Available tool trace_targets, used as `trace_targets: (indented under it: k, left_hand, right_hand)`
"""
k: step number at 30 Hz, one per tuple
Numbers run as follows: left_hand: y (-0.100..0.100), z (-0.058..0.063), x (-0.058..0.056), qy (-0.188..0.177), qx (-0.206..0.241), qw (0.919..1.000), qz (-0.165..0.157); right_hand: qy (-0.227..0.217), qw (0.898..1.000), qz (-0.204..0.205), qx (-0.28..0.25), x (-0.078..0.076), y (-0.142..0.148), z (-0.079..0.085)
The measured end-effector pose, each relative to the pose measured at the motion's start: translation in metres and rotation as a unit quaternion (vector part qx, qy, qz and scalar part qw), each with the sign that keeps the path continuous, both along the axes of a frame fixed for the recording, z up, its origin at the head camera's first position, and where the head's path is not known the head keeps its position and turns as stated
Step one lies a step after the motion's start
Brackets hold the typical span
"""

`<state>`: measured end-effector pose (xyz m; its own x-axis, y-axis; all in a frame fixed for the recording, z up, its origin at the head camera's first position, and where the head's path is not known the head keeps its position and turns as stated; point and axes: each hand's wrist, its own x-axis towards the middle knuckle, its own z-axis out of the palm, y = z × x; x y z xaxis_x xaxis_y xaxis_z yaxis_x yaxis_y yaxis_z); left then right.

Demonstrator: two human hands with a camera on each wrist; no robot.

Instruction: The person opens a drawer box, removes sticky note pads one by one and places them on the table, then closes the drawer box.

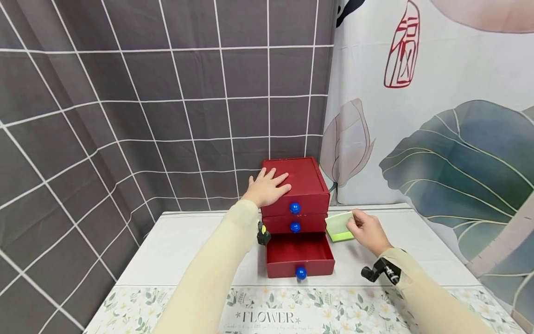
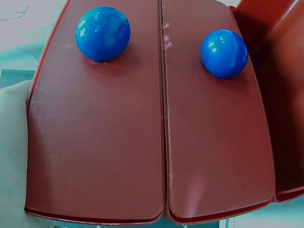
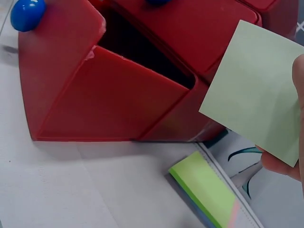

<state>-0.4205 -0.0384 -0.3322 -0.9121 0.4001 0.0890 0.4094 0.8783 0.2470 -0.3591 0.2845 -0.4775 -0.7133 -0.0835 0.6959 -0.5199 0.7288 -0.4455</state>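
A red cabinet [image 1: 295, 176] of three drawers with round blue knobs stands on the table. Its bottom drawer [image 1: 300, 268] is pulled out, while the upper two are closed. On the left side of the cabinet's top rests my left hand [image 1: 267, 188], fingers spread. To the right of the cabinet, my right hand [image 1: 369, 231] pinches a pale green sticky note [image 3: 251, 90] by its edge between thumb and fingers. Below it, a bright green sticky note pad [image 3: 202, 183] lies on the table, with a pink strip near one end.
The table's white cover [image 1: 192, 250] has a flowered band with the word FLOWER along the front. Behind hangs a dark grey curtain with white grid lines [image 1: 200, 120]; a lotus-print curtain [image 1: 454, 153] hangs at the right, close to the right hand.
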Motion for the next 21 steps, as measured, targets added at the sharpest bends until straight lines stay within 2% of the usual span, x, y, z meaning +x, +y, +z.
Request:
trace_targets:
  k: [10,21]
  left_hand:
    - [0.001,-0.003,-0.003,-0.001,0.004,1.0000,0.002]
    - [0.000,-0.002,-0.003,-0.002,0.006,1.0000,0.001]
  right_hand:
    - [-0.038,0.997,-0.011,-0.060,-0.003,0.005,-0.005]
    - [-0.116,0.990,-0.041,-0.066,-0.011,0.011,-0.015]
